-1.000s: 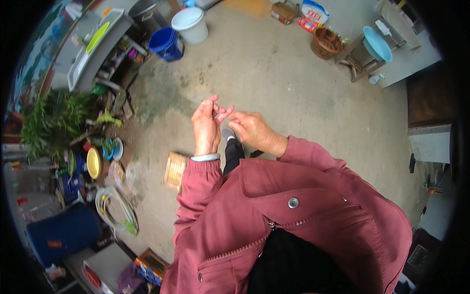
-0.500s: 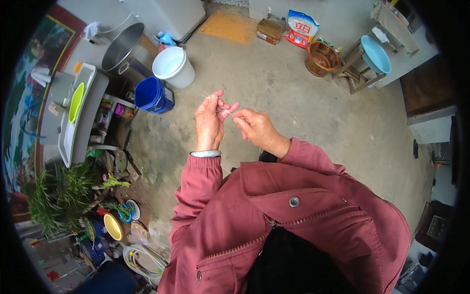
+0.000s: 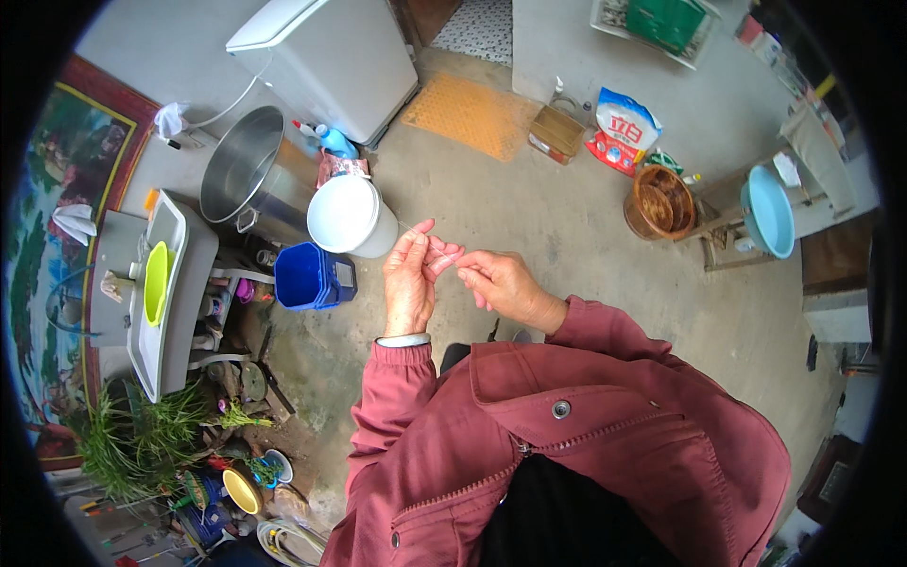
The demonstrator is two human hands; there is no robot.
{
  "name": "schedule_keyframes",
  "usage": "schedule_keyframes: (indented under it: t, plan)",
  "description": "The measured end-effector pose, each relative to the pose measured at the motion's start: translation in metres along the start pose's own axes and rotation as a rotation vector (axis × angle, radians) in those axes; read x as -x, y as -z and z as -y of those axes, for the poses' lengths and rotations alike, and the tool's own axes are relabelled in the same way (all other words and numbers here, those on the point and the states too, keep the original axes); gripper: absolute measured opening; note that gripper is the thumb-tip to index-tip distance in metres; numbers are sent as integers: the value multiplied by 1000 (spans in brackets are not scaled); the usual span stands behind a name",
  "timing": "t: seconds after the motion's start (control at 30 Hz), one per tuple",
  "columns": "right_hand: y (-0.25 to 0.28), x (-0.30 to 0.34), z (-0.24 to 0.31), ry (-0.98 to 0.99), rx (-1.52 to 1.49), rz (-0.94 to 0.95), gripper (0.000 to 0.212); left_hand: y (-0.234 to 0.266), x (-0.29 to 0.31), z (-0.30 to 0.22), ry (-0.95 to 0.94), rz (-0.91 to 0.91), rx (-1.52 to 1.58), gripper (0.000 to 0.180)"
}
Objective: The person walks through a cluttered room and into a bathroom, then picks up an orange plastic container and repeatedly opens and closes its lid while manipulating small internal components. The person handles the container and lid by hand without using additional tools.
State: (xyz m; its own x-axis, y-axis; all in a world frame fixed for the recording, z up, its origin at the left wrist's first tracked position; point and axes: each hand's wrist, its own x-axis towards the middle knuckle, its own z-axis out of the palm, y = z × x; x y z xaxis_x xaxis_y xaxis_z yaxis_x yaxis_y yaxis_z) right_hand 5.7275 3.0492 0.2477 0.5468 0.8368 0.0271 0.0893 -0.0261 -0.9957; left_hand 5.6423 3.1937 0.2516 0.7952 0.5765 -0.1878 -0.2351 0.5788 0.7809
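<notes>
My left hand (image 3: pixel 410 288) is raised, palm partly turned up, with its thumb and index finger pinching a thin pale strand. A short end of the strand sticks up past the fingertips beside the white bucket (image 3: pixel 385 230). Close on its right, my right hand (image 3: pixel 510 286) has thumb and index finger pressed together at the other side of the strand, near the left fingers. Between the hands the strand is barely visible, so its exact kind is unclear. A pale bangle (image 3: pixel 403 340) circles my left wrist, below which a red-pink sleeve (image 3: pixel 402 387) begins.
Left of my hands stand a blue bucket (image 3: pixel 333 288), a large steel pot (image 3: pixel 291 178) and a grey sink (image 3: pixel 177 331). Ahead are a white appliance (image 3: pixel 331 66) and an orange mat (image 3: pixel 463 118). A wooden tub (image 3: pixel 642 210), a detergent bag (image 3: pixel 619 128) and a light-blue basin (image 3: pixel 773 213) sit at the right.
The view has tilted upward, showing more of the far wall and doorway. Both hands still pinch the strand; my right fingers are now nearer the left ones and less strand shows between.
</notes>
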Motion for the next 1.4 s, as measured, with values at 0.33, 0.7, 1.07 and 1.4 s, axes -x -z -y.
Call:
schedule_keyframes:
  t: [0.33, 0.7, 1.07, 1.4]
  plan:
    - [26, -254, -29, 346, 326, -99, 8, 21, -251, -56, -128, -12, 1, 21]
    - [70, -495, -23, 267, 407, -224, 12, 1, -500, -134, -122, 7, -122, 22]
    - [195, -743, -37, 309, 295, -169, 13, -40, -764, -162, -115, -26, -227, 16]
    - [329, -903, -34, -70, -239, -308, 16, -96, -1007, -254, -160, 268, -801, 19]
